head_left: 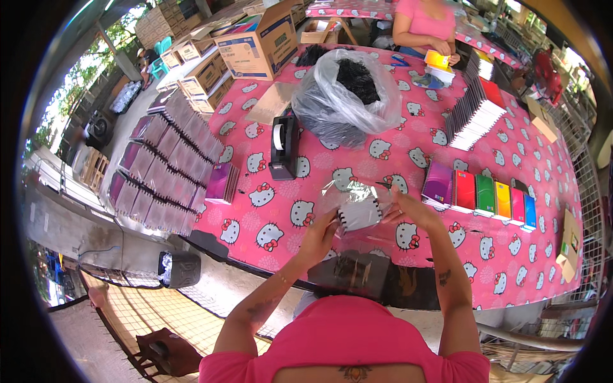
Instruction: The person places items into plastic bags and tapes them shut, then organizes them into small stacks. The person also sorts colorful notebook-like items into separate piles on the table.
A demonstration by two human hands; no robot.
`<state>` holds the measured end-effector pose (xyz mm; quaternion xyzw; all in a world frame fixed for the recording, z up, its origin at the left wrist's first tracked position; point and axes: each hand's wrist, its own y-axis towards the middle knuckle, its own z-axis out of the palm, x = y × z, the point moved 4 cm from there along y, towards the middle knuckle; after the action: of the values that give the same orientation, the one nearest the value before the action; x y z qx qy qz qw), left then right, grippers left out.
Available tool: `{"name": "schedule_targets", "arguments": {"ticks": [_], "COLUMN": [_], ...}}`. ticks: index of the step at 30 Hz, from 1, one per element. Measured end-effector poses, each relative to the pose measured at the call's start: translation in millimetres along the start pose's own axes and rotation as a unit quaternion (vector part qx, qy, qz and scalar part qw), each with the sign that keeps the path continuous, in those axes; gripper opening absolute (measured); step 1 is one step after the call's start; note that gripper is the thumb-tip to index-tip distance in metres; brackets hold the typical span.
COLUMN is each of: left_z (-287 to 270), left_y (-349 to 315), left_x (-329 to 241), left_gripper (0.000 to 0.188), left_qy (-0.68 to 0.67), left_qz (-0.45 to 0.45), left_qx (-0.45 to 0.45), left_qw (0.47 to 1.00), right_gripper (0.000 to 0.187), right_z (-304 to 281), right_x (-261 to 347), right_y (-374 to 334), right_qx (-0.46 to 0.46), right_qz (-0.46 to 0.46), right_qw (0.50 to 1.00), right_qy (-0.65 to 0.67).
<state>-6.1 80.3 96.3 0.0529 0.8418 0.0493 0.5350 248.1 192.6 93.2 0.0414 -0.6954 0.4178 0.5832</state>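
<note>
Over the near middle of the table I hold a small spiral notebook [361, 214] with a white face and black coil, inside a shiny clear plastic bag [338, 186]. My left hand [321, 228] grips its left side by the coil, fingers closed. At the right side my right hand [405, 209] pinches the clear plastic bag; a thin dark thing shows by its fingertips, too small to name. A black tape dispenser [284, 148] stands beyond my left hand. To the right lies a row of spiral notebooks [484, 194] in several colours.
Wrapped notebooks [163, 169] form big stacks at left, beside a short purple pile [221, 184]. Farther back are a plastic bag of black coils [348, 96] and a cardboard box [258, 43]. A tall notebook stack [474, 118] stands right; a person [426, 29] handles notebooks opposite.
</note>
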Motion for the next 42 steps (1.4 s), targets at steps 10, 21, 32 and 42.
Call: {"name": "schedule_targets", "arguments": {"ticks": [10,21,32,42], "left_z": [-148,-143,-76,-61], "left_y": [119,87,58,76], "left_x": [94,163,-11,-53], "left_gripper": [0.036,0.012,0.017,0.028], "left_qy": [0.127,-0.157,-0.122,0.045], "left_qz": [-0.071,-0.195,0.076,0.243], "left_qx": [-0.272,-0.246,0.134,0.157], "left_qw": [0.951,0.936,0.981,0.956], "right_gripper": [0.024,0.027,0.037,0.044], "right_z": [78,118,123,109], "right_x": [79,90,84,95], "right_y": [-79,-67,-54,-76], "right_qx": [-0.195,-0.220,-0.260,-0.331], "right_qz": [-0.436,-0.421,-0.376,-0.383], "right_qw": [0.730,0.737,0.724,0.738], "right_qy": [-0.488,-0.480,-0.516,-0.446]}}
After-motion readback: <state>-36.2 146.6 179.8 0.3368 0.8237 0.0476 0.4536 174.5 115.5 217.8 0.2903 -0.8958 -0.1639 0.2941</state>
